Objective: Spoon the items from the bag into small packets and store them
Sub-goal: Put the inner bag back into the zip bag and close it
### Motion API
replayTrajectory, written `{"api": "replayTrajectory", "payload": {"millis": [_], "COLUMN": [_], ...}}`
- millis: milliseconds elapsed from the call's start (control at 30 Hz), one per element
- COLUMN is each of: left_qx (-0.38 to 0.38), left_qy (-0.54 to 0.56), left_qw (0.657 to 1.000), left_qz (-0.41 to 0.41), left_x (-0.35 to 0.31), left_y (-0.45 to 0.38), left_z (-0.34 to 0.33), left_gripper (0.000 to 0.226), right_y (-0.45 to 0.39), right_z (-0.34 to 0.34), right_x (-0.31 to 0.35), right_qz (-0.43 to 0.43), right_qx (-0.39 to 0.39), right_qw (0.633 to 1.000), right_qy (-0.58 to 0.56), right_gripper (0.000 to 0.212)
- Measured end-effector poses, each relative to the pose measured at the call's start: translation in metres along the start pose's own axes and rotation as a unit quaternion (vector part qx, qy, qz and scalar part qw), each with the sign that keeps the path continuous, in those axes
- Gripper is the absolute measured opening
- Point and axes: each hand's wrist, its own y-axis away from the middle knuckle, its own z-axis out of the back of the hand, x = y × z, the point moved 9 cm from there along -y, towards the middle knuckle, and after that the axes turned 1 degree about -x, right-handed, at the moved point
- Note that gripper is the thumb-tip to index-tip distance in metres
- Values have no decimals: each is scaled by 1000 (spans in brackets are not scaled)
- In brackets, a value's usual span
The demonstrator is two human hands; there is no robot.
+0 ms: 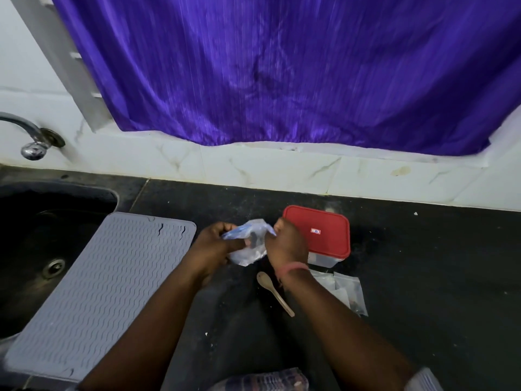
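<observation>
Left hand (217,239) and right hand (284,241) each pinch the zip-top bag (249,244) at its mouth above the counter (423,263), likely to work the seal; wooden spoon (275,292) lies close by.

We count one clear bag (248,244), one wooden spoon (275,292), one red-lidded container (318,232), one grey mat (101,292), and two hands; the small packets (346,292) overlap, so we cannot count them.

Glossy purple cloth curtain (282,74), wooden spoon (275,293), ribbed matt mat (104,286)
</observation>
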Motion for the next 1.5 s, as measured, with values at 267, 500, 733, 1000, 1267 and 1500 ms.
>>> {"api": "replayTrajectory", "payload": {"millis": [267,500,733,1000,1267,1500], "left_qx": [-231,-370,-132,40,-54,-234], "left_qy": [-191,-282,-222,281,-22,-87], "left_qw": [950,847,856,959,998,965], "left_qz": [-88,-258,-447,28,-11,-82], "left_x": [-19,-83,-73,-25,-29,-35], "left_y": [11,37,57,-16,-40,-35], "left_z": [41,51,-9,-6,24,62], "left_gripper": [16,22,41,64,18,58], "right_y": [-9,33,-21,-21,-33,-40], "right_z": [6,-2,42,49,47,56], "right_x": [15,74,5,28,20,-17], "right_qz": [2,277,67,182,176,7], "right_qx": [-38,-60,-160,-101,-66,-96], "right_qw": [999,959,960,956,960,940], "right_qy": [10,2,-221,-207,-208,-327], "right_gripper": [10,30,40,35,34,39]}}
